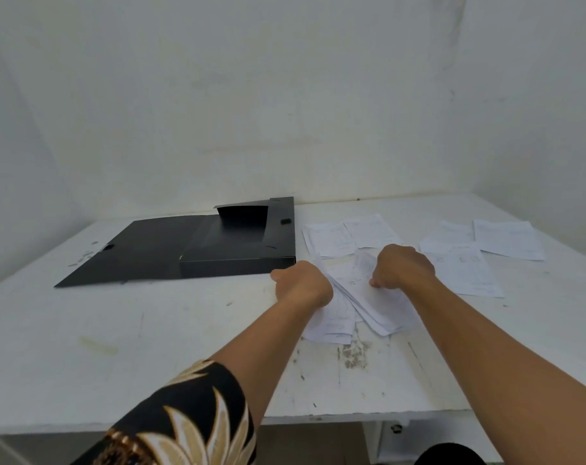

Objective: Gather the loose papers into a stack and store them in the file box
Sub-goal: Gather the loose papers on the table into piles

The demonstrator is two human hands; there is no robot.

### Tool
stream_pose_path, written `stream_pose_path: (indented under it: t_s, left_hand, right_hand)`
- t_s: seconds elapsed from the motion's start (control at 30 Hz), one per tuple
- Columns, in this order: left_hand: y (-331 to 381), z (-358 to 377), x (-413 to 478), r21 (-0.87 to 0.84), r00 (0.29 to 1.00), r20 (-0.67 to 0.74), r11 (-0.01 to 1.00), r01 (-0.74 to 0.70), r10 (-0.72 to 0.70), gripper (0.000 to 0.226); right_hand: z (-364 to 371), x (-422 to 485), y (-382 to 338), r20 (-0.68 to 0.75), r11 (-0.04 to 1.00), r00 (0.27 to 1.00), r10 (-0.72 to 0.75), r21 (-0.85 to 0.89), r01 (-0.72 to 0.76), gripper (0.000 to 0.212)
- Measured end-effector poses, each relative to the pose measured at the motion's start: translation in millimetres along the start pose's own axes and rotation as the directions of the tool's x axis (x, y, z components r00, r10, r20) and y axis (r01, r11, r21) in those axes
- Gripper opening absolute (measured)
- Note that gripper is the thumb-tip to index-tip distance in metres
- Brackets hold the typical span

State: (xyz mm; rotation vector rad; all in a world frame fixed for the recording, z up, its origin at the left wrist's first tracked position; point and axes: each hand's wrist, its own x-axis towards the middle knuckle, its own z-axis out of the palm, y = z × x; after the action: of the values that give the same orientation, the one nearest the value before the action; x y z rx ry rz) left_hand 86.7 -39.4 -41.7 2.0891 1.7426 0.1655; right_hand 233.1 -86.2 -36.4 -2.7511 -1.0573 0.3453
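Observation:
A black file box (238, 253) lies open on the white table (117, 347), its lid flap spread flat to the left. Just right of it, a fanned bunch of white papers (378, 307) sits between my hands. My left hand (301, 283) grips the bunch's left edge. My right hand (402, 266) is closed on its upper part. Two loose sheets (348, 234) lie behind my hands. Further loose sheets (486, 246) are scattered to the right.
White walls close the table at the back and right. The table's front edge (318, 417) runs below my forearms. Small scraps (83, 256) lie near the lid's left corner. Scuffed paint marks (353, 354) show below the papers.

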Motion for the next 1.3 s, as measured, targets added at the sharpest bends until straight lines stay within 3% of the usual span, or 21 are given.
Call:
stream_pose_path:
  t_s: [0.2,0.27,0.5,0.6,0.63,0.7,0.8,0.9,1.0,1.07,1.17,1.3]
  left_hand:
    - [9.4,-5.0,-12.8,-0.020,0.991,0.014,0.991,0.132,-0.132,0.011]
    - [11.0,-4.2,-10.9,-0.004,0.993,-0.009,0.993,0.118,-0.118,0.018]
    - [12.7,-9.9,-17.9,-0.021,1.000,-0.002,1.000,-0.009,0.009,0.003]
    - [13.0,-12.9,-13.7,-0.119,0.993,-0.051,0.986,-0.115,0.110,0.057]
    - [13.4,-15.1,-12.8,-0.126,0.986,-0.076,0.979,-0.159,0.150,0.068]
    - [17.7,-21.9,-12.1,-0.118,0.959,-0.145,0.958,-0.261,0.243,0.066]
    - [28.0,-30.0,-7.6,-0.066,0.913,-0.211,0.927,-0.370,0.349,0.041]
    - [41.2,-37.5,-2.4,-0.013,0.884,-0.235,0.908,-0.418,0.404,0.022]
    - [59.5,-45.5,6.3,-0.019,0.866,-0.250,0.892,-0.452,0.433,0.034]
    - [74.0,-49.3,13.5,-0.074,0.869,-0.240,0.885,-0.461,0.432,0.039]
    - [95.5,-51.5,24.7,-0.176,0.888,-0.186,0.875,-0.450,0.420,0.042]
    - [116.9,-48.5,41.4,-0.246,0.900,-0.142,0.866,-0.435,0.412,0.047]
  right_hand:
    - [-1.3,-7.0,1.6,-0.007,0.998,0.999,0.037,0.052,-0.037,0.035]
    - [0.3,-8.4,2.1,-0.033,0.998,0.999,-0.006,0.070,0.008,0.023]
    - [3.1,-19.8,13.6,-0.209,0.989,0.976,-0.055,0.122,0.082,0.010]
    - [-1.8,-18.2,29.6,-0.241,0.976,0.967,-0.081,0.179,0.127,0.009]
    - [-3.2,-16.9,35.2,-0.251,0.969,0.965,-0.078,0.207,0.132,0.013]
    - [-5.3,-14.4,45.1,-0.260,0.952,0.964,-0.050,0.279,0.125,0.027]
    - [-6.3,-10.1,54.8,-0.210,0.859,0.978,0.004,0.501,0.104,0.033]
    - [-10.2,-7.1,64.3,-0.102,0.660,0.994,0.032,0.749,0.056,0.036]
    - [-26.4,-5.0,79.3,-0.071,0.559,0.997,0.043,0.829,0.035,0.033]
    - [-41.9,-0.1,96.2,-0.120,0.577,0.987,0.107,0.816,0.037,0.035]
    - [-61.2,11.0,130.0,-0.162,0.647,0.956,0.245,0.761,-0.037,0.055]
    - [-58.6,24.5,155.9,-0.132,0.721,0.926,0.354,0.669,-0.180,0.045]
